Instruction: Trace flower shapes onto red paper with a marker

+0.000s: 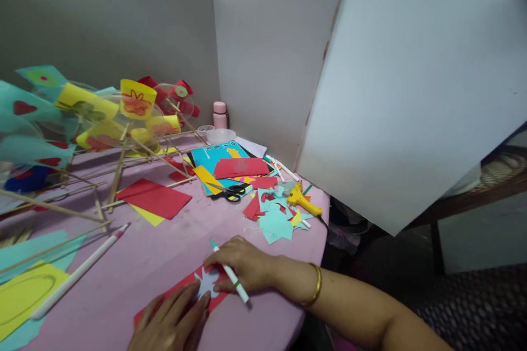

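A pale butterfly-like paper cutout [207, 283] lies on a sheet of red paper [220, 300] near the table's front edge. My left hand [171, 315] rests flat on the red sheet, its fingertips touching the cutout's left side. From the right, my right hand [242, 263] reaches over the sheet with its fingertips at the cutout's other side. A white marker with a green end [231, 275] sits tilted in that hand, the green end pointing away from me. Parts of the cutout are hidden under the fingers.
Paper scraps [275, 222], a yellow glue gun [304, 203] and black scissors [233, 192] lie beyond my right hand. Stick-and-paper pinwheels [138, 101] crowd the back left. A long white marker [82, 271] lies at left. A pink bottle [220, 115] stands near the grey partition [263, 55].
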Available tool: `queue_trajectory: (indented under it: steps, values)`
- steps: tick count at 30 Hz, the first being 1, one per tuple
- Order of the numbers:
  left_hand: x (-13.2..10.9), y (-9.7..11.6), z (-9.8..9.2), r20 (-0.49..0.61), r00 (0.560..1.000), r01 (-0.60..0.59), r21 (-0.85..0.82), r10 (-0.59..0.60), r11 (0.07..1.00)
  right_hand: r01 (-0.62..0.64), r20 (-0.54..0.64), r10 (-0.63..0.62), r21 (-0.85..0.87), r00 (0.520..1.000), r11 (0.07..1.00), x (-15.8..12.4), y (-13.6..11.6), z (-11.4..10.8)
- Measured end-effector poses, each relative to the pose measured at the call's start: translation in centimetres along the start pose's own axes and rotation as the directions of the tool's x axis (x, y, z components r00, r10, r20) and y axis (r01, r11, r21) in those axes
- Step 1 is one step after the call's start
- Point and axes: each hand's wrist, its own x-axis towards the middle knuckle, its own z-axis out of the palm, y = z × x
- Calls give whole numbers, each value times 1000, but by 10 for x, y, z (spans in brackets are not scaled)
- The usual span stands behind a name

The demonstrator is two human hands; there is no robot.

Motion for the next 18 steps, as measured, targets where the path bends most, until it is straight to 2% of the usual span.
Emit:
queue_trajectory:
  steps: [4,14,18]
  values:
    - [13,6,-14,-9,1000,-5,7,5,1000,-7,-29,8,22,1000,1000,-3,-1,3]
    - [12,19,-21,43,988,151,-84,-148,985,-13,-116,21,70,993,997,-8,-5,9]
    - [16,23,-27,63,983,180,-112,-174,977,-2,-137,17,106,990,994,-10,-3,12]
